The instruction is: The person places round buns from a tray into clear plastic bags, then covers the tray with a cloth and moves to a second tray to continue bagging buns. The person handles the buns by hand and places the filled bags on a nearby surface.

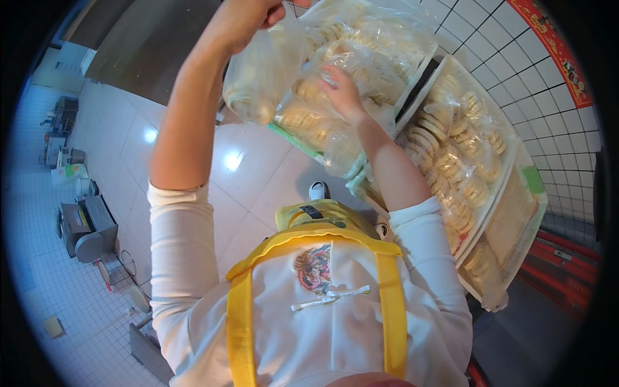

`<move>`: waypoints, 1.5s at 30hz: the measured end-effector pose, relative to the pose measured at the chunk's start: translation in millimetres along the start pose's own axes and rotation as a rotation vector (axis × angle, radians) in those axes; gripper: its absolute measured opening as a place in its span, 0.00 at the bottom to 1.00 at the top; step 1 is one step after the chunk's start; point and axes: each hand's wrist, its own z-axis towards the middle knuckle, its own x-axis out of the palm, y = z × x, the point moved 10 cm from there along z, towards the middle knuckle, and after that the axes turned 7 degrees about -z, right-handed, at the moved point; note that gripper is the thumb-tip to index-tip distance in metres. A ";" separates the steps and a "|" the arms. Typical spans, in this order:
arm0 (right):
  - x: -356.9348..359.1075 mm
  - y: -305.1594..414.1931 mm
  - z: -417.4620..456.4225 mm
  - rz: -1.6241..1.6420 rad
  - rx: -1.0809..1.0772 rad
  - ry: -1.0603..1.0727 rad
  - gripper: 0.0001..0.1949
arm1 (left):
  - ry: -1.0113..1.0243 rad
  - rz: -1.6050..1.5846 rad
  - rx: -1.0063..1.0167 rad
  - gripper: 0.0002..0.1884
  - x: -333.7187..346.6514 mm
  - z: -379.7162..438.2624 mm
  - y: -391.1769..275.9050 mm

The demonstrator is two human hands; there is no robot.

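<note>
My left hand (256,14) is at the top edge of the view, its fingers partly cut off. From it hangs a large clear plastic bag (266,72) with pale, rounded dough-like food at its bottom. My right hand (342,92) reaches over a crate of bagged food, fingers bent against the clear plastic. Whether those fingers pinch the film cannot be made out. Under and around this hand lie several plastic bags (304,121) of pale, flat, round pieces, stacked in rows. The green-edged crate (295,140) holds them.
Right of it stands a white crate (503,179) with more bagged rounds (449,159). Beyond is another tray (512,217), beside a tiled wall (508,63). A dark metal surface (140,48) is at upper left. Grey equipment (89,227) stands left on the tiled floor (246,179).
</note>
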 end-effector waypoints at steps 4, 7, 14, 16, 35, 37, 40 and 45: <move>-24.2 11.7 5.3 -0.387 -0.271 -0.258 0.25 | -0.192 -0.211 -0.061 0.16 -58.7 16.6 53.2; -22.5 -6.8 1.6 -0.494 -0.119 -0.132 0.27 | -0.153 -0.140 -0.020 0.16 -92.7 40.8 88.8; -12.9 -28.8 -23.4 -0.746 0.080 0.113 0.22 | -0.049 -0.223 -0.093 0.20 -107.3 40.0 93.7; -14.7 -32.1 -25.5 -0.785 0.131 0.158 0.16 | -0.051 -0.188 -0.087 0.20 -108.3 39.0 95.6; -60.1 60.7 -63.8 -0.566 -0.251 -0.061 0.18 | -0.055 0.014 -0.355 0.21 -90.9 22.2 153.3; -78.4 75.4 -86.4 -0.659 -0.351 -0.158 0.23 | 0.001 0.236 -0.405 0.20 -107.8 -5.5 151.5; -68.9 18.1 -115.6 -0.566 0.107 0.255 0.19 | -0.049 0.089 -0.427 0.20 -126.1 -49.2 154.3; -59.6 52.9 -73.9 -0.443 0.122 0.160 0.13 | -0.498 -0.258 -0.085 0.20 -169.3 -106.4 147.3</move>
